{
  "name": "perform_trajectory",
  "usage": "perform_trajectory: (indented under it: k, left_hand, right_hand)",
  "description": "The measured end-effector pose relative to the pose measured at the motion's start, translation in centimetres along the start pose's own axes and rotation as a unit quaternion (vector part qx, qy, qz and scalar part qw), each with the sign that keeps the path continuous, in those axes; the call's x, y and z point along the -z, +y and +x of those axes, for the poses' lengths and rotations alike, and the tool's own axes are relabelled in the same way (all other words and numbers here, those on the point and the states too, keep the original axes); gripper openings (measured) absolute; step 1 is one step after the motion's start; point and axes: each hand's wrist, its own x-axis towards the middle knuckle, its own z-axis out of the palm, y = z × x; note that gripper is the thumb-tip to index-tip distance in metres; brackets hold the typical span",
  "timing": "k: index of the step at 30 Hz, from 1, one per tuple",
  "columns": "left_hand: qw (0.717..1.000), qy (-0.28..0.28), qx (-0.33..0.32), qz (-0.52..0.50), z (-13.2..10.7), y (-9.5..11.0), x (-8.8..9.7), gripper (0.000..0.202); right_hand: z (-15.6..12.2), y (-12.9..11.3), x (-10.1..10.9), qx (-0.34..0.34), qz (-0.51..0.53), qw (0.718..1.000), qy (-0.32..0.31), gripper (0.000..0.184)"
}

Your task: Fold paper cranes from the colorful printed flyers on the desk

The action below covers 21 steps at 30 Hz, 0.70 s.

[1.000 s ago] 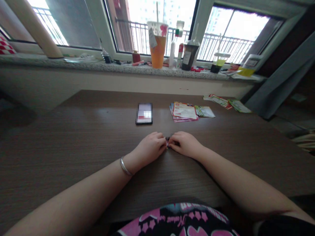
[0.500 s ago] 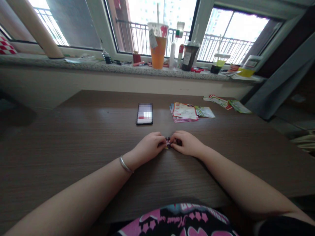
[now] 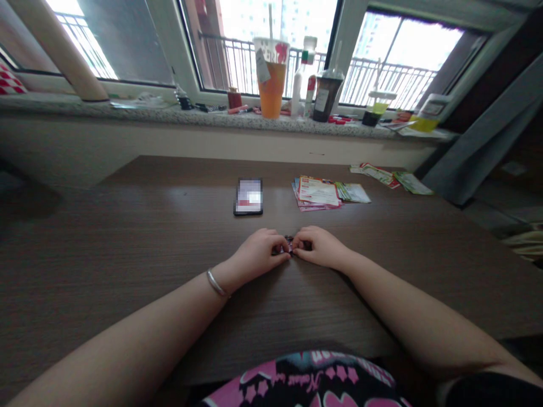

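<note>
A small dark item with pink and white markings (image 3: 289, 243) is pinched between my two hands, low over the table (image 3: 178, 243). Fingers and thumb of my left hand (image 3: 263, 249) close on its left side. My right hand (image 3: 320, 247) grips the right side with curled fingers. Most of the item is hidden by the fingertips, so its kind cannot be made out. Beyond my left hand lies a phone (image 3: 248, 196), its screen lit and blurred. A stack of printed cards or packets (image 3: 318, 192) rests beyond my right hand.
More flat packets (image 3: 382, 176) lie at the table's far right. On the windowsill (image 3: 169, 116) stand a tall cup of orange drink (image 3: 271, 85), a dark drink cup (image 3: 326, 96), a clear bottle (image 3: 298, 90) and small odds and ends. A grey curtain (image 3: 479, 135) hangs at the right.
My left thumb has shifted slightly right, towards my right fingertips. The yellowish bit seen below the item is now out of sight. My right hand has hardly moved.
</note>
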Motion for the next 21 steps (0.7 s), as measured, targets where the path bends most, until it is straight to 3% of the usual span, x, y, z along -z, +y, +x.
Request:
perform_trajectory:
  k: [8, 21]
  left_hand:
    - [1.000, -0.007, -0.005, 0.010, 0.18, 0.10, -0.20, 0.006]
    - [0.997, -0.028, 0.036, 0.061, -0.03, 0.74, 0.26, 0.024]
  right_hand:
    - [-0.01, 0.18, -0.10, -0.009, -0.011, 1.000, -0.013, 0.002]
    - [0.12, 0.08, 0.29, 0.003, -0.013, 1.000, -0.023, 0.009]
